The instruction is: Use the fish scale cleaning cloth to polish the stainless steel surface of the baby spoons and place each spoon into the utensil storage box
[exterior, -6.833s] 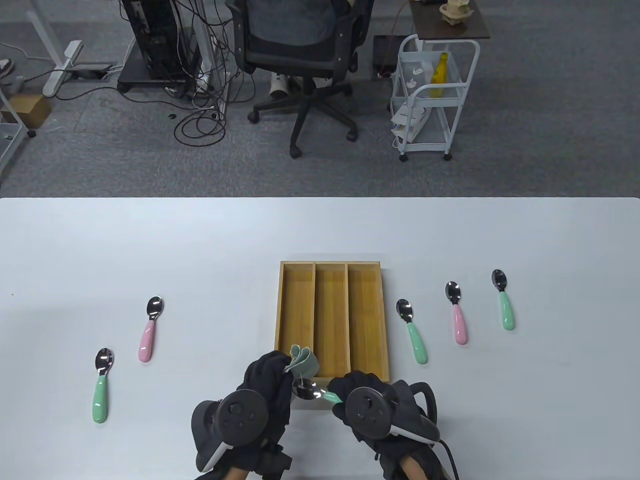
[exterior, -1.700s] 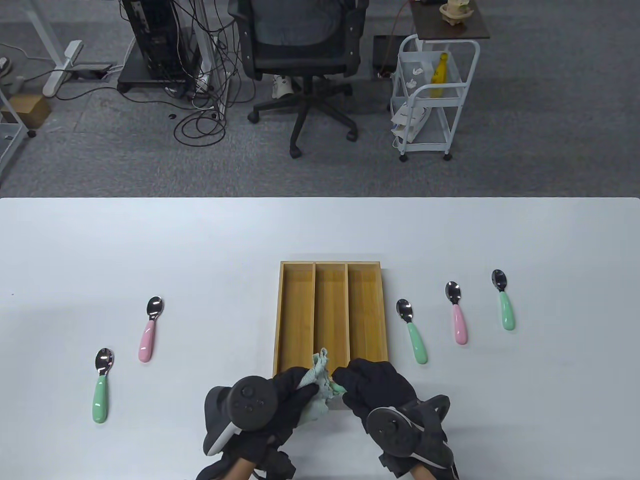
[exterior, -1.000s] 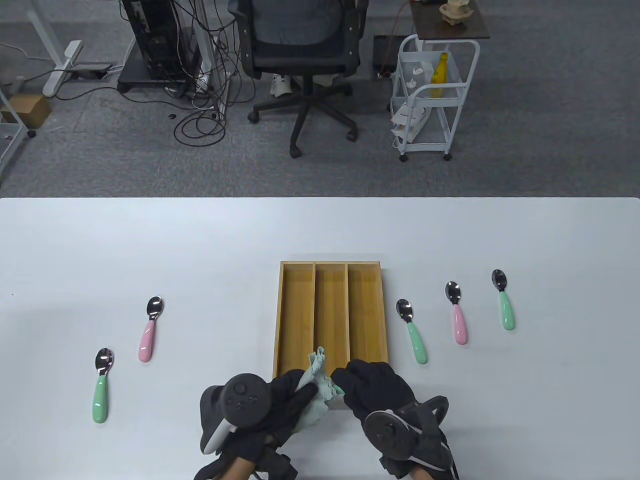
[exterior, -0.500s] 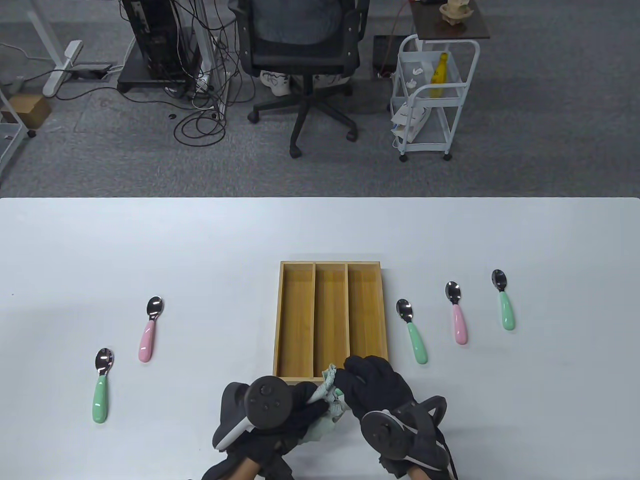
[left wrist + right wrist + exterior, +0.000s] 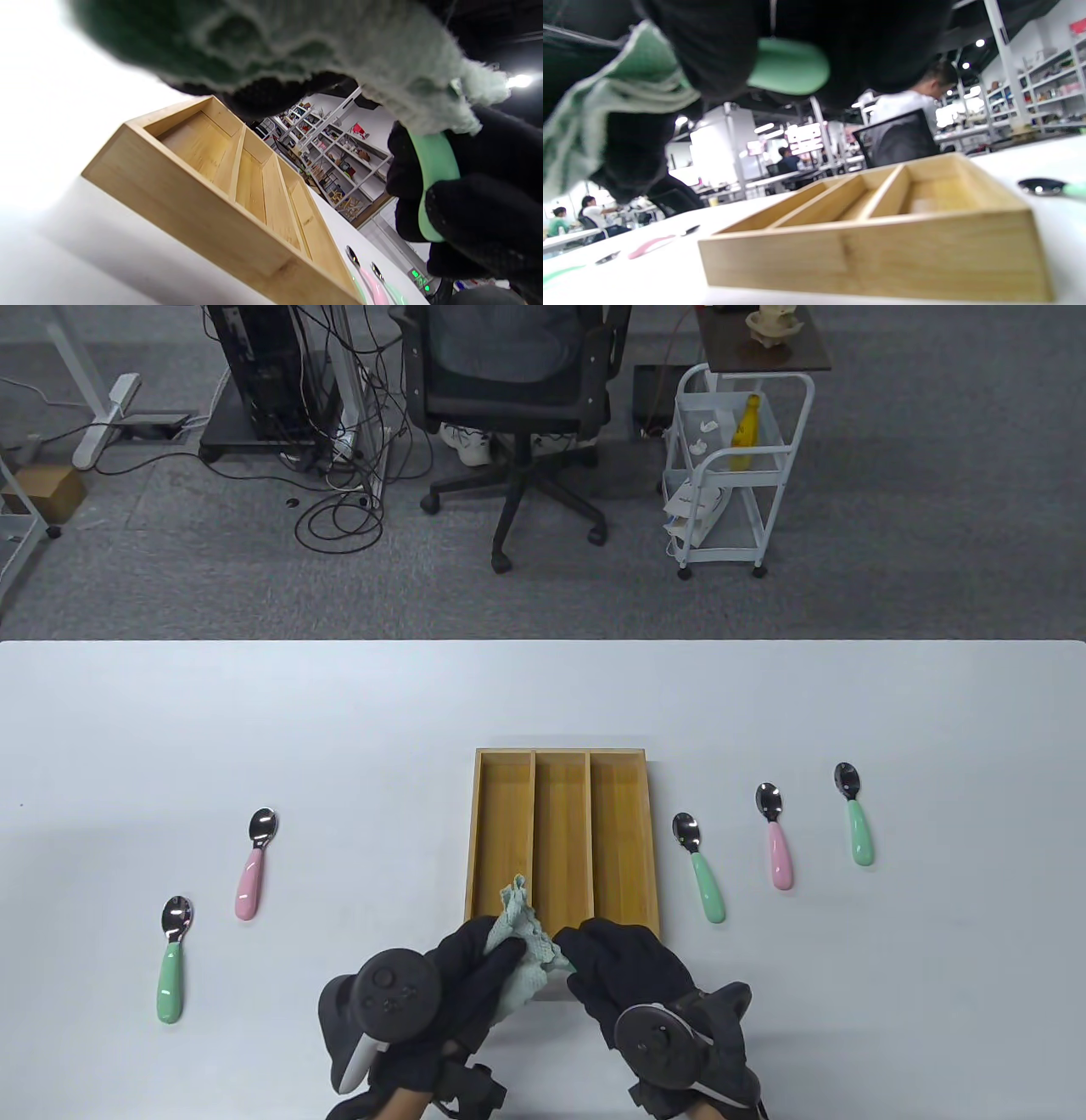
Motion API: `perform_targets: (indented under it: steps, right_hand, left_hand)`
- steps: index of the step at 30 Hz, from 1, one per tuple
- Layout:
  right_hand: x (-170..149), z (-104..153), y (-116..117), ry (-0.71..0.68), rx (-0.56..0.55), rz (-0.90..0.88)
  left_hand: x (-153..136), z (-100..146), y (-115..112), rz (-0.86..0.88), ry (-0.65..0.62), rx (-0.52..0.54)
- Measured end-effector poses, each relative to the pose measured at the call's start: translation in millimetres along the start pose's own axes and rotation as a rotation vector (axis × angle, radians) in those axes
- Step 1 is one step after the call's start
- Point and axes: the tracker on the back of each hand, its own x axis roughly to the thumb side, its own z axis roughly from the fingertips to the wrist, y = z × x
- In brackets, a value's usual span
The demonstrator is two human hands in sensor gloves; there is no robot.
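My left hand (image 5: pixel 475 971) grips a pale green fish scale cloth (image 5: pixel 524 946) over the near end of the wooden utensil box (image 5: pixel 562 814). The cloth is wrapped round the bowl of a spoon, so the bowl is hidden. My right hand (image 5: pixel 607 963) holds that spoon by its green handle (image 5: pixel 432 169), whose end (image 5: pixel 789 65) shows under the fingers. All three compartments of the box are bare. Loose spoons lie on the table: a green one (image 5: pixel 172 959) and a pink one (image 5: pixel 253 865) at the left, and green (image 5: pixel 701 867), pink (image 5: pixel 775 836) and green (image 5: pixel 855 814) ones at the right.
The white table (image 5: pixel 339 712) ends at a far edge with an office chair (image 5: pixel 513 407) and a white trolley (image 5: pixel 734 466) on the floor behind it. In the right wrist view people sit at desks in the background.
Both hands with the cloth and spoon shifted slightly away from me and left, back over the box's near end. The cloth stays wrapped round the bowl, which was bare 6.8 s ago.
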Motion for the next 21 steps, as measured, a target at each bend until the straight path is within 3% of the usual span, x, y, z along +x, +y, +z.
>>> perform_targets:
  steps: [9, 21]
  right_hand:
    - [3.4, 0.9, 2.4, -0.014, 0.002, 0.008]
    - [2.0, 2.1, 1.9, -0.054, -0.022, 0.191]
  left_hand:
    - [-1.6, 4.9, 3.1, -0.005, -0.006, 0.068]
    - [-0.2, 5.8, -0.5, -0.145, -0.056, 0.077]
